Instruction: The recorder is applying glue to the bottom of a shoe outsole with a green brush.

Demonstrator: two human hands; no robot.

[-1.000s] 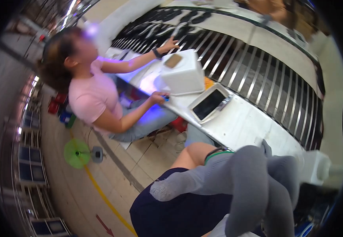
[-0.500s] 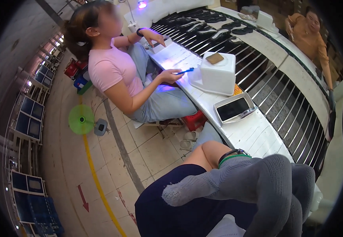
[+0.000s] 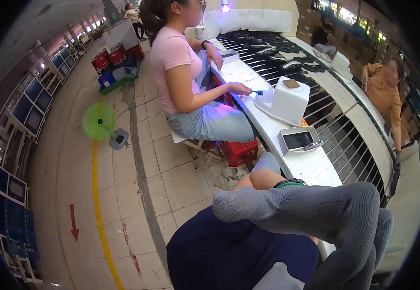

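A grey knitted glove covers my left hand (image 3: 311, 208), which is raised close at the lower right. Its pale, worn thumb stretches left, apart from the fingers. The fingers bend downward and their tips run out of the frame. I see nothing held in the part that shows. At the wrist are a green cuff and a dark band (image 3: 289, 182), with bare skin of the arm behind. The navy sleeve (image 3: 229, 246) fills the space below the hand. A light knitted patch (image 3: 281, 279) at the bottom edge is too cropped to name. My right hand is not in view.
On the white bench (image 3: 316, 166) stand a white tray (image 3: 287, 153) with a dark inside and a white box-shaped stand (image 3: 289, 104) topped by a brown pad (image 3: 291, 83). A co-worker in pink holds a blue brush (image 3: 257, 92). Behind runs a roller conveyor (image 3: 333, 113) with black shoe parts (image 3: 268, 50).
The whole view has shifted, so the bench and co-worker sit farther right and lower. My gloved left hand sits slightly higher and farther right in the picture, in much the same pose.
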